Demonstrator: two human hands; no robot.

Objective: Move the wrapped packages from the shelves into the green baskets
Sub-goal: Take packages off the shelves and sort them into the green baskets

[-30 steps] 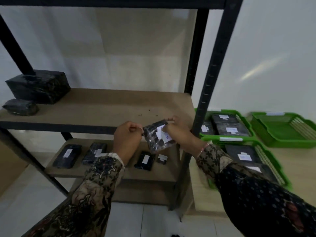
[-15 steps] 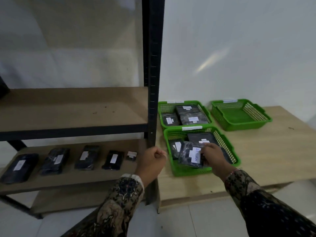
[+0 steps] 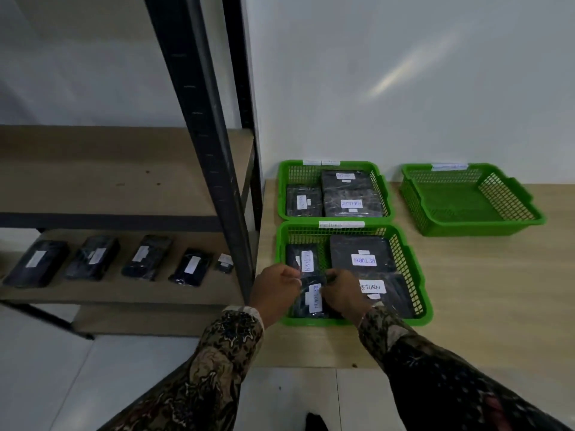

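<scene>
While the black metal shelving unit (image 3: 205, 144) fills the left half of the view, its upper wooden shelf (image 3: 118, 169) bare of packages in the part that shows, a pale wooden desk (image 3: 485, 293) stretches off to the right against a white wall. On the lower shelf (image 3: 118, 290) five dark wrapped packages (image 3: 146, 258) lie in a row, each with a white label, the rightmost one much smaller than the others. Three green baskets stand on the desk: the far right basket (image 3: 469, 200) holds nothing, the back basket (image 3: 334, 189) just beside the shelving post holds three labelled packages, and the near basket (image 3: 417, 275), touching the back one, holds several more, two of them with labels reading RETURN. Both patterned sleeves reach into the near basket's front left corner, where a small wrapped package (image 3: 312, 298) with a white RETURN label sits low between the two hands. The left hand (image 3: 273, 292) has its fingers curled and pinches the package's left edge; the right hand (image 3: 343, 292) is likewise curled, its fingertips gripping the package's right edge at the top. Whether the package already rests on the basket floor cannot be told.
</scene>
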